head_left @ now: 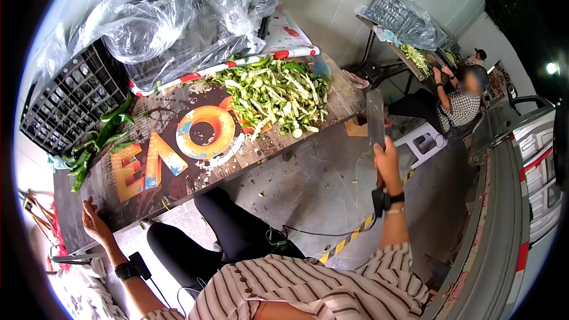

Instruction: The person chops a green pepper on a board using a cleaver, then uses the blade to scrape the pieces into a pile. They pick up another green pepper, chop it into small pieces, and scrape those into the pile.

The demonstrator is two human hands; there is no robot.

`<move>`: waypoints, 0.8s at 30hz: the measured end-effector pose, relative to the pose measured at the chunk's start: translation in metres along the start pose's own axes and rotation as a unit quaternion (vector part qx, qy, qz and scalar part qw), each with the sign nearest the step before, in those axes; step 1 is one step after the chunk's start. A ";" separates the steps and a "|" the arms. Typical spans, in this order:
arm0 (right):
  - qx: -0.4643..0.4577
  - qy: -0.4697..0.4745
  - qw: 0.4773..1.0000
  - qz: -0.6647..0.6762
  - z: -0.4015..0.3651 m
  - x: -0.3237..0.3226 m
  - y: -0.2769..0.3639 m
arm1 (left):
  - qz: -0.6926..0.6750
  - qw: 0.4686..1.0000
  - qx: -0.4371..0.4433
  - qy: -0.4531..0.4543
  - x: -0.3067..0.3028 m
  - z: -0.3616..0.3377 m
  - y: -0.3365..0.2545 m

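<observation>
My right hand (387,160) is wrapped round the handle of a large knife (375,115), its broad blade pointing up, off the table's right end. At the table's left front edge is my left hand (95,222), its fingers apart and nothing in them. A heap of chopped green peppers (278,96) lies on the right part of the table (142,204). Several whole green peppers (108,130) lie at the left, beside a black crate (74,98).
Crates covered in clear plastic (189,24) stand along the table's back. At the right, a co-worker (462,104) sits at another table with chopped peppers, near a white stool (419,144). A cable runs from my right wrist across my lap. A vehicle (542,172) stands at the far right.
</observation>
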State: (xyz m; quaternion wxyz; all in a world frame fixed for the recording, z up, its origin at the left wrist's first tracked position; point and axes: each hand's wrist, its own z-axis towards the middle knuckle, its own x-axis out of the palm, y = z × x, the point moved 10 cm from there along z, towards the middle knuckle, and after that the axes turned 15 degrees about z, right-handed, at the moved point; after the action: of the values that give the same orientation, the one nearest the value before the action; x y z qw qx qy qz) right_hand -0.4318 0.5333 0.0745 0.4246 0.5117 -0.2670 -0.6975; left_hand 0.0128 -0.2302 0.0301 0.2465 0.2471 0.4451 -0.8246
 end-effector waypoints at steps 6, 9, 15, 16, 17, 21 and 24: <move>-0.087 0.068 0.945 -0.307 0.073 0.055 0.041 | 0.017 0.999 -0.036 0.012 -0.002 -0.004 -0.002; -0.210 0.088 0.959 -0.170 0.053 0.087 0.041 | -0.020 0.998 -0.065 0.004 0.001 -0.008 0.004; 0.198 0.139 0.946 0.217 0.017 0.097 0.018 | 0.139 0.990 0.013 -0.032 -0.022 -0.016 -0.047; 0.180 0.107 0.951 0.229 0.017 0.089 0.026 | 0.070 0.996 -0.053 -0.030 -0.027 -0.018 -0.045; 0.154 0.102 0.960 0.209 0.019 0.083 0.037 | 0.032 0.997 0.006 -0.067 -0.025 -0.015 -0.045; 0.062 0.052 0.995 0.051 0.054 0.059 0.004 | 0.021 0.998 -0.003 -0.056 -0.035 -0.017 -0.059; -0.037 0.027 0.988 -0.145 0.055 0.065 0.003 | 0.021 0.998 -0.009 -0.061 -0.033 -0.016 -0.055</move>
State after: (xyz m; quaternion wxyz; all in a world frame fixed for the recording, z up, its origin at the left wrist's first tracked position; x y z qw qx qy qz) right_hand -0.4903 0.4726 0.0635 0.3444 0.5475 -0.1522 -0.7473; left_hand 0.0068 -0.1836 0.0767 0.2920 0.2036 0.4312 -0.8290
